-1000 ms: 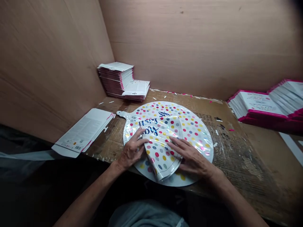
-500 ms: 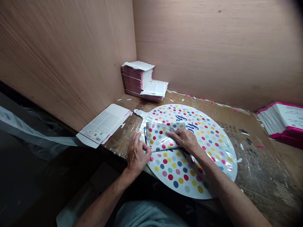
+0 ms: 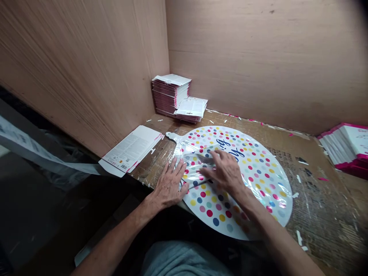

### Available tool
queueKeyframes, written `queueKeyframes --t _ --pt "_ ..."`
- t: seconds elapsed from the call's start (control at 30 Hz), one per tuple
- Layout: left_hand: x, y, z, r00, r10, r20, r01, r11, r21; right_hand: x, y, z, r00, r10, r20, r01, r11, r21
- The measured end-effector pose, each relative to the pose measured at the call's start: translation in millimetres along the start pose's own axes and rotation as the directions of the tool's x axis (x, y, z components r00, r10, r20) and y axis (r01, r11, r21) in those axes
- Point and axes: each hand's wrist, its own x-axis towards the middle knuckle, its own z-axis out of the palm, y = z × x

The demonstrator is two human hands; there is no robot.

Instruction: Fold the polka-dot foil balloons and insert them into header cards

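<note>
A flat foil balloon point(image 3: 267, 168) with coloured dots and dark blue script lies on the cardboard surface, its neck pointing to the far left. On its left part rests a folded dotted foil piece point(image 3: 192, 172), shiny, partly under my hands. My left hand point(image 3: 169, 182) lies flat with fingers spread on that piece's near left edge. Over its right side is my right hand point(image 3: 225, 172), thumb and fingers apart and somewhat blurred. Whether its fingertips touch the foil is hard to see.
Left of the balloon lies an opened printed card point(image 3: 135, 147). White and pink card packs point(image 3: 169, 94) are stacked in the back corner, with more packs point(image 3: 347, 145) at the right. Paper scraps dot the cardboard surface point(image 3: 316, 199). Wooden panels point(image 3: 244, 61) rise at the back and left.
My left hand has flattened from curled fingers onto the folded foil. My right hand's fingers have lifted and spread from it. The folded piece now lies flatter; the view has shifted slightly.
</note>
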Motion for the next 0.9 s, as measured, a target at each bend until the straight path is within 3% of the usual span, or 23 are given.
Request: queueKeyframes --t 0.07,0.1,0.2,0.27,0.37,0.43,0.53,0.63,0.73,0.9 --pt "-2 2 -3.7 1.000 -0.014 0.009 0.014 1.000 0.013 -16 -20 5 0.959 -0.265 -0.101 0.264 0.964 -0.020" --pt "-2 3 -7.2 1.000 -0.020 0.007 0.020 0.999 0.031 -21 -30 8 0.931 -0.355 -0.086 0.353 0.935 -0.042" --pt "11 3 -22.0 1.000 0.013 0.014 -0.015 0.994 0.106 -28 -44 13 0.887 -0.458 0.060 0.462 0.878 -0.122" --pt "28 -4 -30.3 0.985 0.163 0.064 -0.169 0.979 0.113 -30 -35 12 0.849 -0.516 0.111 0.527 0.842 -0.115" --pt "53 -20 -33.0 0.869 0.466 0.169 -0.476 0.879 0.026 -43 0 6 0.769 -0.634 0.084 0.633 0.773 0.042" --pt "64 -30 -29.9 0.794 0.560 0.236 -0.568 0.822 -0.039 -55 25 6 0.752 -0.658 0.024 0.639 0.738 0.215" --pt "68 -38 -25.2 0.781 0.548 0.299 -0.543 0.833 -0.108 -66 48 12 0.856 -0.501 -0.125 0.488 0.706 0.513" --pt "64 -36 -24.1 0.819 0.507 0.269 -0.470 0.861 -0.192 -65 51 16 0.959 -0.247 -0.139 0.271 0.657 0.703" --pt "61 -34 -23.5 0.844 0.486 0.227 -0.424 0.864 -0.272 -59 43 16 0.988 -0.112 -0.105 0.154 0.701 0.696" --pt "70 -32 -18.6 0.889 0.435 0.142 -0.369 0.865 -0.342 -50 31 14 0.993 0.035 -0.116 0.047 0.770 0.636"
